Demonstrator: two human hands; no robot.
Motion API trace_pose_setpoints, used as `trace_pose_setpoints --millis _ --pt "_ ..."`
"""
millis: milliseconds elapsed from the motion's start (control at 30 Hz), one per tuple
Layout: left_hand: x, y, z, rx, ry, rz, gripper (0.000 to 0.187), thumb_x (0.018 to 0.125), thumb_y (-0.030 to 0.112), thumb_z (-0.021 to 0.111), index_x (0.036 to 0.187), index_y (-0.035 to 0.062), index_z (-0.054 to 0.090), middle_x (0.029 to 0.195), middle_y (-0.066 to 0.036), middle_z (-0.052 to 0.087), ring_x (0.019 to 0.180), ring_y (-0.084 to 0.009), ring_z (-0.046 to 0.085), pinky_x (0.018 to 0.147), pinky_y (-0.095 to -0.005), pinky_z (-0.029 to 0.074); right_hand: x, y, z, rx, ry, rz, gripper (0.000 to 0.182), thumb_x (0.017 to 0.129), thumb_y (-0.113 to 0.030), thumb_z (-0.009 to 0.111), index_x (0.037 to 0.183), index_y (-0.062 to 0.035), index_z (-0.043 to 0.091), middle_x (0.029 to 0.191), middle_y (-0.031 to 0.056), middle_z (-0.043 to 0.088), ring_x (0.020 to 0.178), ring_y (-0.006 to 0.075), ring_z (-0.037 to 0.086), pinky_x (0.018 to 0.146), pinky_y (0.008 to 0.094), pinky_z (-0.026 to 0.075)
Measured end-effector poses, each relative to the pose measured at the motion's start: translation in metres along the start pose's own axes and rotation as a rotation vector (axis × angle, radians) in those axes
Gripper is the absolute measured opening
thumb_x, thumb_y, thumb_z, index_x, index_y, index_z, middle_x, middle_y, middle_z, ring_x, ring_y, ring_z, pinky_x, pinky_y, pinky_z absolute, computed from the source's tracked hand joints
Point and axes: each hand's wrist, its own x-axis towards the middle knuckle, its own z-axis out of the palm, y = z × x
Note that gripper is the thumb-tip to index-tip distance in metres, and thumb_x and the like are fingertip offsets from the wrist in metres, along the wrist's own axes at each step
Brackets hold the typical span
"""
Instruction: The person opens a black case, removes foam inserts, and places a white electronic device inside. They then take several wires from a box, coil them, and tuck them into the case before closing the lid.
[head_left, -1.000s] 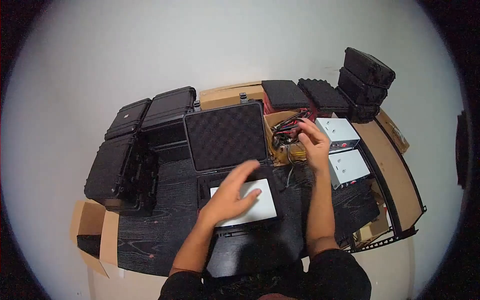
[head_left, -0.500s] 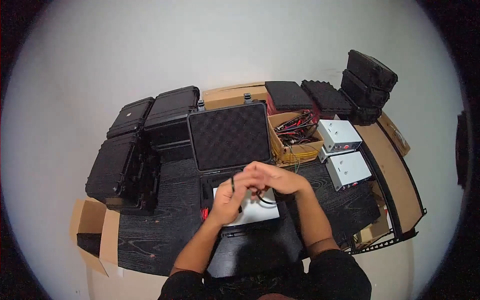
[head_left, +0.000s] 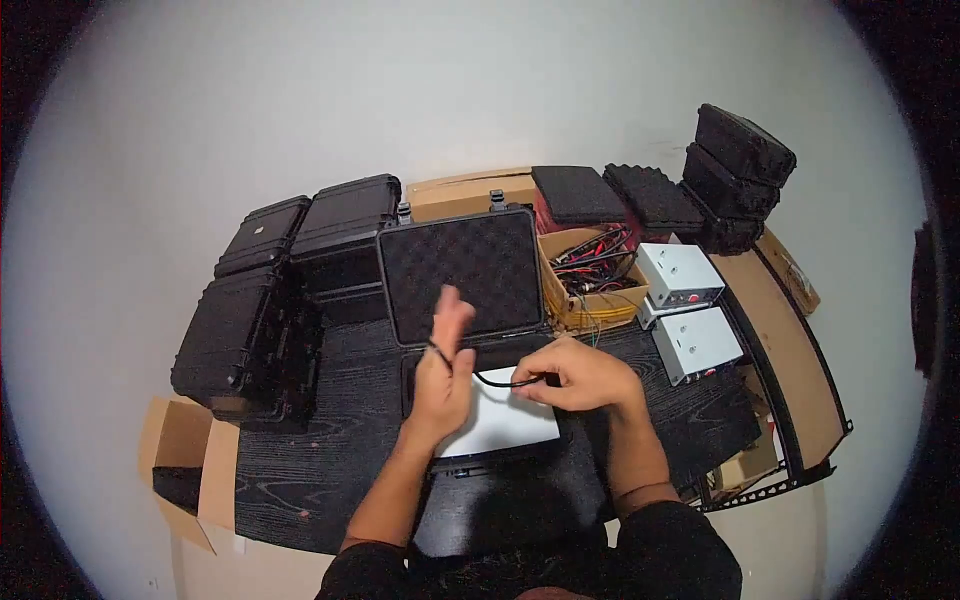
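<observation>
A black cable [head_left: 494,382] runs between my two hands over the white box. My left hand [head_left: 443,385] is upright with its fingers pointing up and blurred at the tips. The cable passes around it and under its thumb, which lies against the palm. My right hand [head_left: 585,375] pinches the cable between thumb and curled fingers. Below both hands, the white box [head_left: 500,425] sits in the base of an open black hard case [head_left: 405,385]. The lid [head_left: 462,270], lined with egg-crate foam, stands raised behind.
A cardboard box of tangled cables [head_left: 598,305] stands right of the lid. Two white devices [head_left: 697,340] sit farther right. Closed black cases [head_left: 235,335] are stacked at left, more [head_left: 735,165] at back right. An open carton [head_left: 220,480] is at the table's left edge.
My hands have moved apart, the right one going right and slightly down. My left hand has straightened upright. The stretch of cable between them now shows more clearly.
</observation>
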Motion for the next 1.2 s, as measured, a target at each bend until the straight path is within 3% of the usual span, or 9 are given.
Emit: trace_pose_setpoints --millis 100,200,300,467,567,700,733,1000,1200 --pt "0.0 0.008 0.007 0.097 -0.27 -0.095 0.042 0.112 0.03 0.038 0.131 -0.0014 0.059 0.115 -0.021 0.072 0.112 -0.028 0.069 0.113 -0.0432 0.043 -0.001 0.004 0.005 -0.045 0.168 -0.112 0.019 0.087 -0.017 0.076 0.099 -0.0023 0.073 0.089 0.0138 0.074 0.078 0.025 0.072 0.07 0.0372 0.055" --pt "-0.01 -0.005 0.003 -0.374 -0.645 -0.581 0.056 0.113 0.044 0.031 0.113 -0.0009 0.066 0.075 -0.008 0.07 0.068 -0.0204 0.068 0.076 -0.0352 0.057 0.0 -0.004 0.002 0.018 0.282 -0.032 0.017 0.084 -0.014 0.079 0.096 -0.0019 0.074 0.09 0.011 0.075 0.079 0.0253 0.073 0.071 0.0359 0.055" --pt "-0.017 0.001 0.002 -0.732 -0.693 -0.464 0.067 0.112 0.052 0.027 0.1 0.0002 0.067 0.062 -0.004 0.063 0.053 -0.0128 0.059 0.051 -0.0298 0.049 0.01 0.011 0.006 0.042 0.402 -0.139 0.015 0.08 -0.01 0.082 0.09 -0.002 0.074 0.082 0.008 0.072 0.073 0.0187 0.068 0.065 0.0321 0.051" --pt "-0.012 0.001 -0.007 -0.68 -0.546 -0.244 0.062 0.112 0.051 0.029 0.101 0.0004 0.064 0.069 -0.008 0.068 0.065 -0.0181 0.065 0.101 -0.0385 0.048 0.024 0.032 0.028 0.149 0.23 0.057 0.012 0.1 -0.012 0.063 0.1 0.0 0.065 0.081 0.0054 0.069 0.074 0.0113 0.064 0.067 0.0315 0.052" --pt "-0.014 0.01 -0.011 -0.774 -0.351 -0.342 0.06 0.112 0.05 0.031 0.103 -0.0009 0.062 0.074 -0.01 0.07 0.075 -0.0195 0.068 0.108 -0.0397 0.044 0.027 0.03 0.031 0.28 0.102 0.177 0.013 0.101 -0.012 0.06 0.102 0.0007 0.063 0.081 0.006 0.069 0.072 0.0107 0.064 0.066 0.0303 0.052" --pt "-0.01 0.005 -0.002 -0.795 -0.146 -0.234 0.063 0.111 0.046 0.038 0.142 -0.008 0.046 0.107 -0.018 0.074 0.104 -0.0236 0.07 0.108 -0.0418 0.045 0.029 0.029 0.035 0.184 0.052 0.212 0.01 0.098 -0.01 0.058 0.103 -0.0018 0.062 0.078 0.0112 0.07 0.07 0.016 0.07 0.065 0.034 0.054" --pt "-0.013 -0.006 -0.003 -0.817 -0.174 -0.243 0.07 0.111 0.045 0.039 0.157 -0.0062 0.026 0.131 -0.021 0.066 0.115 -0.0277 0.068 0.113 -0.0436 0.042 0.029 0.027 0.036 0.122 0.078 0.216 0.016 0.098 -0.014 0.06 0.104 -0.0009 0.064 0.078 0.0159 0.072 0.073 0.0284 0.073 0.068 0.0413 0.056" --pt "-0.003 -0.004 0.003 -0.841 0.311 -0.205 0.075 0.109 0.048 0.04 0.163 0.004 0.012 0.158 -0.021 0.043 0.122 -0.033 0.066 0.123 -0.0461 0.03 0.019 0.02 0.033 -0.235 0.105 0.134 0.027 0.095 -0.025 0.066 0.105 -0.0005 0.071 0.094 0.0225 0.072 0.086 0.0414 0.07 0.077 0.0479 0.054" --pt "0.007 -0.005 -0.001 -0.552 0.472 -0.248 0.069 0.112 0.043 0.038 0.161 0.0001 0.017 0.154 -0.018 0.049 0.117 -0.0292 0.069 0.109 -0.038 0.048 0.017 0.008 0.031 -0.218 0.131 0.098 0.023 0.095 -0.022 0.065 0.1 -0.0007 0.07 0.092 0.0212 0.072 0.086 0.0415 0.069 0.077 0.0486 0.054"
